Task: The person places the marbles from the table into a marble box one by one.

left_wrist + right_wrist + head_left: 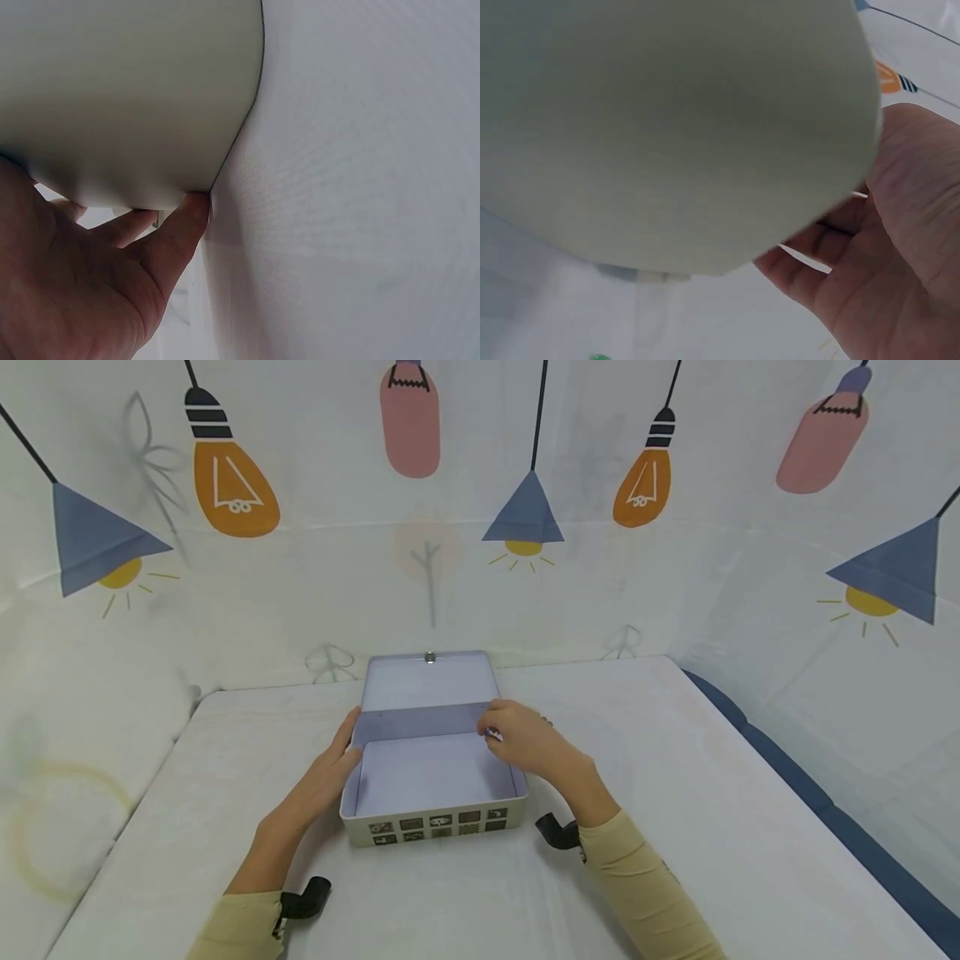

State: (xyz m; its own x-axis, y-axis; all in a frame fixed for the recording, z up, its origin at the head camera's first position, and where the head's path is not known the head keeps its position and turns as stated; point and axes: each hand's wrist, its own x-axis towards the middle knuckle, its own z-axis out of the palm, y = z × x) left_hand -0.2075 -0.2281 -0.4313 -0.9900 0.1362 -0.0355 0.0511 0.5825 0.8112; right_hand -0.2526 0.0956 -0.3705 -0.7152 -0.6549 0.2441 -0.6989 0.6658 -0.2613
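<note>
A shallow pale-lilac metal box [435, 768] stands on the table with its hinged lid [431, 683] laid back, its inside showing bare. Small dark square pictures run along its cream front. My left hand [330, 777] rests along the box's left side, fingers extended; in the left wrist view the left hand [97, 277] touches the cream wall with its fingertips. Over the right rear rim, my right hand [525, 735] has curled fingers and pinches a small dark-and-silver thing [492, 734], its kind unclear. The right wrist view has the right hand [885, 247] partly behind the box wall.
A white cloth covers the table [247, 760]. A small metal clasp [430, 657] sits at the lid's far edge. White curtains [337, 577] printed with lamps surround the table, and a dark blue edge [802, 785] runs along the right side.
</note>
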